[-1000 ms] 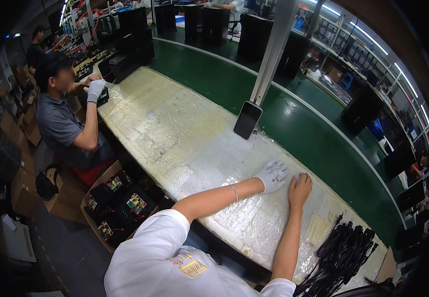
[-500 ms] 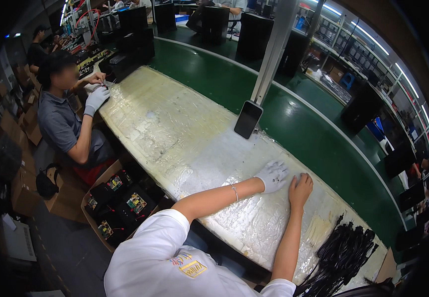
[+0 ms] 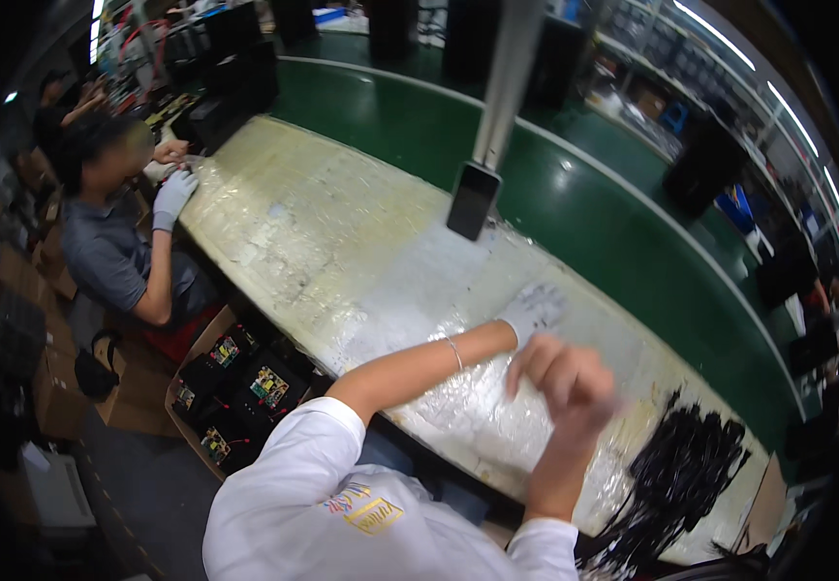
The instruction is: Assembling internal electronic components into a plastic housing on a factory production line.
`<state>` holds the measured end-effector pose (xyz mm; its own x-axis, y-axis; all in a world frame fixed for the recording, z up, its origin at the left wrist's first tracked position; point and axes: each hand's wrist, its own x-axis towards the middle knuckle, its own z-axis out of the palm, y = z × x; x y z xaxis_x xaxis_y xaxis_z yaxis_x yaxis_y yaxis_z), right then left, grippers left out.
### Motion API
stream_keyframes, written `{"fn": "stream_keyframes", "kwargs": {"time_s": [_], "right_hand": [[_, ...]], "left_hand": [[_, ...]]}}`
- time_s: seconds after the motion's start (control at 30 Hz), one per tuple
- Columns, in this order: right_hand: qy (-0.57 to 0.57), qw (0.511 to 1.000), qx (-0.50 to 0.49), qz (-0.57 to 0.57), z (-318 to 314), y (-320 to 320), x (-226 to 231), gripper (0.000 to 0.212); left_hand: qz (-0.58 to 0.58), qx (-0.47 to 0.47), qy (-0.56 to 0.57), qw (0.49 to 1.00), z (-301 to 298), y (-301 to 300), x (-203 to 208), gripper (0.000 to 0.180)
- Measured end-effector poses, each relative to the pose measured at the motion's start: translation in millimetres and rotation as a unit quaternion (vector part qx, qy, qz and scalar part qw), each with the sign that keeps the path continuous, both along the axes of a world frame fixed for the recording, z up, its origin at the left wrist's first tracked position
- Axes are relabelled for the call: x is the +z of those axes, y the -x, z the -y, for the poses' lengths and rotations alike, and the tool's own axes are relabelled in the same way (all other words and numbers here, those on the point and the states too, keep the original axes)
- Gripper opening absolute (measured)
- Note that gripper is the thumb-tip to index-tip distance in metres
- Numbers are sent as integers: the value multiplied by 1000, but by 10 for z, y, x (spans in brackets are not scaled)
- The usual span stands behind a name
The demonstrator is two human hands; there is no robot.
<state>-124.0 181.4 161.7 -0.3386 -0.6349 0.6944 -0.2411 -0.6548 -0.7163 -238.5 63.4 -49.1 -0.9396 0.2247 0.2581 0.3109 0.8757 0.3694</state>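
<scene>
My left hand (image 3: 534, 308), in a white glove, lies flat with spread fingers on the pale, plastic-covered worktable (image 3: 342, 242). My bare right hand (image 3: 565, 380) is raised above the table just in front of the left one. It is blurred by motion, its fingers are bent and apart, and nothing shows in it. A heap of black cables (image 3: 683, 474) lies on the table to the right of my right hand.
A dark phone (image 3: 473, 199) hangs on a grey pole (image 3: 507, 77) over the table's far edge, beside a green conveyor belt (image 3: 574, 203). A seated co-worker (image 3: 109, 252) with a gloved hand (image 3: 172, 194) works at the left end. A carton of black electronic units (image 3: 235, 387) stands below the table.
My right hand has lifted off the table and come toward me. The gloved left hand stays flat in place. The view has moved closer to the table.
</scene>
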Motion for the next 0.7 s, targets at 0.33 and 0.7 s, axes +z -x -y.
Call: {"fn": "stream_keyframes", "kwargs": {"time_s": [0.33, 0.7], "right_hand": [[199, 930, 235, 199, -506, -294, 297, 85], [222, 934, 245, 131, -514, -274, 242, 90]], "left_hand": [[-16, 24, 18, 999, -103, -119, 291, 49], [-28, 18, 23, 999, -115, -91, 254, 49]]}}
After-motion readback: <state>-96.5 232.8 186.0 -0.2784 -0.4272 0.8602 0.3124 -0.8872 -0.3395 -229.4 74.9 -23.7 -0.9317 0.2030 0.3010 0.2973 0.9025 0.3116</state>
